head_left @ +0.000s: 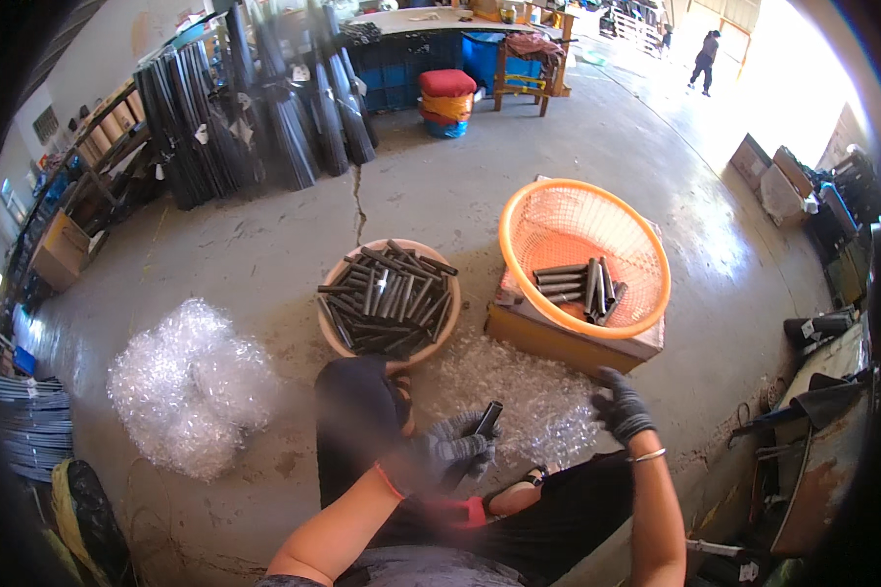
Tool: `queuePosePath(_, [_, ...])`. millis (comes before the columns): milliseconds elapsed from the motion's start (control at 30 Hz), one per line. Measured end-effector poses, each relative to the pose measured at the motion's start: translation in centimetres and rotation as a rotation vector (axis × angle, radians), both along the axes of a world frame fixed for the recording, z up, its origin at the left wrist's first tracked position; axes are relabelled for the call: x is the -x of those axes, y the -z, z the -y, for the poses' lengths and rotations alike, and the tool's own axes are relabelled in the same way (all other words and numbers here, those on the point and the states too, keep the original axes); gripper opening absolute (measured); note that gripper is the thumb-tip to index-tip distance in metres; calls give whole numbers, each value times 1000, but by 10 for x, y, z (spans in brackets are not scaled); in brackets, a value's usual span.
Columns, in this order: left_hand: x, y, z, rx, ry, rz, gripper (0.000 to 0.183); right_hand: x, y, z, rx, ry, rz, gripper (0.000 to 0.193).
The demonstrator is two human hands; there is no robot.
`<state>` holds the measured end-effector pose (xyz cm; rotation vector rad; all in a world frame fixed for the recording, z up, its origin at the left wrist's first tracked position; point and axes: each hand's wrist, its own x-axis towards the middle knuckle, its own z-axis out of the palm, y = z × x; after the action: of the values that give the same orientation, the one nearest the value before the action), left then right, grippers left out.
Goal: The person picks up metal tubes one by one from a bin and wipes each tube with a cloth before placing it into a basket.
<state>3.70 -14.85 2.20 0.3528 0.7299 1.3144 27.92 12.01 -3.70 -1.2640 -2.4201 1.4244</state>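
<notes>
In front of my body, my left hand (452,448), in a grey knit glove, is closed around a short black tube (489,419). The tube tilts, its upper end sticking out above my fingers. Off to the right, my gloved right hand (622,408) is raised with fingers apart and nothing in it. Beyond that hand, an orange plastic basket (516,262) holds several dark tubes (594,287) and rests tilted on a cardboard box (533,338). Just past my left knee stands a round tub (449,331) heaped with black tubes (392,301).
Clear plastic shavings (194,389) form a big pile at left; more shavings (519,391) lie between my legs and the box. Long black profiles (255,117) stand bundled behind. A stool with a red cushion (447,84) is farther back. A person (704,63) is far off.
</notes>
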Motion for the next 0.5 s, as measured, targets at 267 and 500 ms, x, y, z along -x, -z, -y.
queuePosePath(267, [-4,-9,-14,-31,88,-73,32,23,-6,48,137,-56,-219,23])
queuePosePath(500, [-4,7,-11,-34,8,39,33,48,-41,53,175,83,-235,34])
